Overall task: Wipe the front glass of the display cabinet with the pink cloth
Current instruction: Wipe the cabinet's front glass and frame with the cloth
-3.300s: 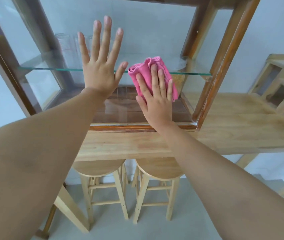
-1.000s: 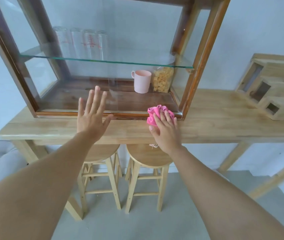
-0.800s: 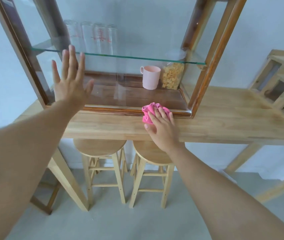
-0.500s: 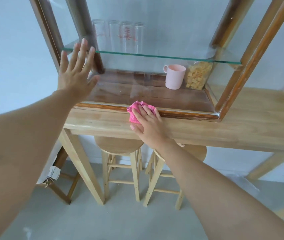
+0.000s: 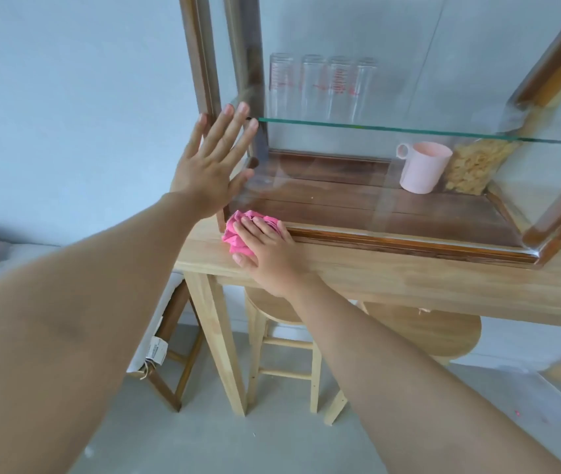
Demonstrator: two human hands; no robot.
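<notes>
The person is standing at a wooden table [image 5: 409, 278] with both arms reaching toward the display cabinet [image 5: 204, 63] that is sitting on it. The left hand [image 5: 212, 169] is spread flat, fingers apart and holding nothing, and it is lying against the cabinet's front left corner, partly over the wooden post and partly over the front glass [image 5: 357, 200]. The right hand [image 5: 265, 249] is pressing the pink cloth [image 5: 238, 234] down with its fingers laid over the bunched fabric; the cloth is sitting at the bottom left corner of the cabinet, against the lower frame and touching the tabletop. Whether the cloth is reaching the glass itself or only the wooden rail is hard to tell from here.

Inside, a pale pink mug [image 5: 422, 171] is standing on the dark wooden floor of the cabinet, just beside a clear container of yellowish pieces [image 5: 474, 169]. Above them, four tall clear glasses [image 5: 323, 87] are lined up on the glass shelf [image 5: 409, 133]. Two wooden stools [image 5: 282, 336] are tucked under the table.
</notes>
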